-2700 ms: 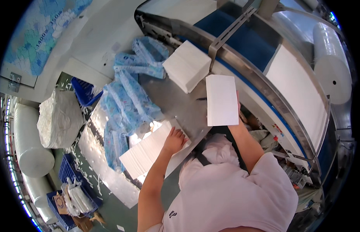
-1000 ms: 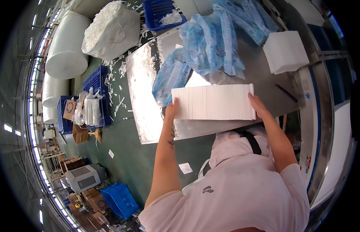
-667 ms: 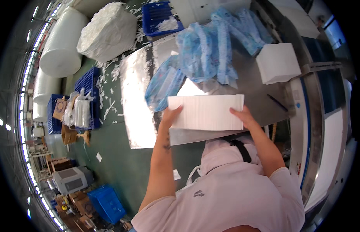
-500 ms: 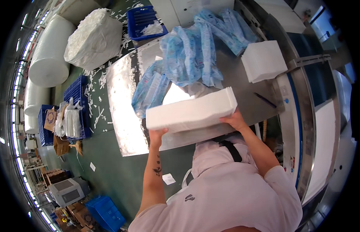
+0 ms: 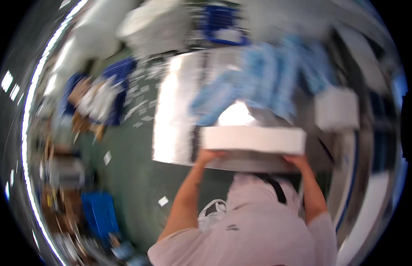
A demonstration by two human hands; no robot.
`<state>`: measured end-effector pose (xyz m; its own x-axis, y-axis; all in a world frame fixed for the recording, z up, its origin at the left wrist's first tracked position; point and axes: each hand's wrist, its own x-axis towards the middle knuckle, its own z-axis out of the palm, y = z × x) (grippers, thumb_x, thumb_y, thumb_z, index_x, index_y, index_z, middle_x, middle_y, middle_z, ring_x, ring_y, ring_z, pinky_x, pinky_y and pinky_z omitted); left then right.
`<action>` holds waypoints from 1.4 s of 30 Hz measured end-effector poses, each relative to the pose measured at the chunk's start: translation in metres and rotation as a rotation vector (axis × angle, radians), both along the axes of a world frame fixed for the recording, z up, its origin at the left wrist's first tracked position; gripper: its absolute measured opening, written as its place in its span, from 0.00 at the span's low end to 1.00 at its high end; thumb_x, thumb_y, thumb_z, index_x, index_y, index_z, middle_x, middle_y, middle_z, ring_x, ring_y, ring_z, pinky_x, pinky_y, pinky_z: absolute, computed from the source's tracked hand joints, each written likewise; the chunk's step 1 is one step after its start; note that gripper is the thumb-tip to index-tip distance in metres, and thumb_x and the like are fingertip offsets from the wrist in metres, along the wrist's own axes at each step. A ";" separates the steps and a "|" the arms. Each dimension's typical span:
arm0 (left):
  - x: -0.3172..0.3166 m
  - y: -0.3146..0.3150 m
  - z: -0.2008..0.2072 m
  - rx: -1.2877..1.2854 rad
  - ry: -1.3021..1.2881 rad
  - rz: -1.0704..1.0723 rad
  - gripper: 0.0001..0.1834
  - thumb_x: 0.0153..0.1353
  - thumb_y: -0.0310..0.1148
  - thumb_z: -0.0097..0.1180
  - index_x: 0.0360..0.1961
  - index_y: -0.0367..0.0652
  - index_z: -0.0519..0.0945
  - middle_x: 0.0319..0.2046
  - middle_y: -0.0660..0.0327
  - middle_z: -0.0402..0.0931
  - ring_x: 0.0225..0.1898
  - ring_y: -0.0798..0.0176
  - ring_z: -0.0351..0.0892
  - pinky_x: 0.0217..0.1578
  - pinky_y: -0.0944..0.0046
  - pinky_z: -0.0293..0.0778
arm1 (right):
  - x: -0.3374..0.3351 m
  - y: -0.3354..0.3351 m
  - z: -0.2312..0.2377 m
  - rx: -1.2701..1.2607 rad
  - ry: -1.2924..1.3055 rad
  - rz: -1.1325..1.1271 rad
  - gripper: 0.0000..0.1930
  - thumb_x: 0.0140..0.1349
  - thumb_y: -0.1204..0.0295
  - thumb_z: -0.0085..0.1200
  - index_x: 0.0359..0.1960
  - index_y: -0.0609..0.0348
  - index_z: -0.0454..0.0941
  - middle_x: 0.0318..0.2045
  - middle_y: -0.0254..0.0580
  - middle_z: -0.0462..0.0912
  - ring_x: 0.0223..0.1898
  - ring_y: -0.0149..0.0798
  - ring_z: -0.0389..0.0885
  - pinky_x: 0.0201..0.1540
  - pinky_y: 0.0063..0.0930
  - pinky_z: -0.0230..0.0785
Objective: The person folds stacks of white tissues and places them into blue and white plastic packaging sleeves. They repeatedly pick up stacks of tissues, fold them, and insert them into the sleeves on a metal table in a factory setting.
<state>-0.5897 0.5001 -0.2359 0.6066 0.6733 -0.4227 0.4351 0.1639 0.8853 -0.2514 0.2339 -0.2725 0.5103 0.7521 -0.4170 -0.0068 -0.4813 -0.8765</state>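
Note:
A long white stack of tissue sheets (image 5: 254,140) is held level over the near edge of the metal table (image 5: 172,119). My left hand (image 5: 207,156) grips its left end from below, and my right hand (image 5: 296,160) grips the right end. Fingers under the stack are partly hidden. Beyond it, several blue printed plastic bags (image 5: 268,80) lie crumpled together on the table. A shorter white stack (image 5: 336,109) sits to their right. Near that stack is a thin dark stick-like object (image 5: 326,150). The picture is smeared by motion.
A machine with a long pale panel (image 5: 365,217) runs along the right side. To the left are a loaded blue pallet (image 5: 122,84) and paper scraps on the floor. A large white sack (image 5: 155,26) and a blue crate (image 5: 223,24) stand behind; a blue bin (image 5: 99,215) is lower left.
The view has swung, shifting the surroundings mostly to the right. Both hands still hold the tissue stack, which now appears level rather than raised at its right end.

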 end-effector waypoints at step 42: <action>0.336 -0.284 0.151 0.174 -0.366 -0.597 0.26 0.49 0.29 0.64 0.50 0.39 0.71 0.42 0.59 0.74 0.46 0.62 0.71 0.47 0.60 0.68 | 0.156 -0.374 0.299 -0.034 -0.698 -0.568 0.41 0.30 0.70 0.73 0.53 0.57 0.68 0.51 0.43 0.72 0.54 0.44 0.67 0.59 0.37 0.55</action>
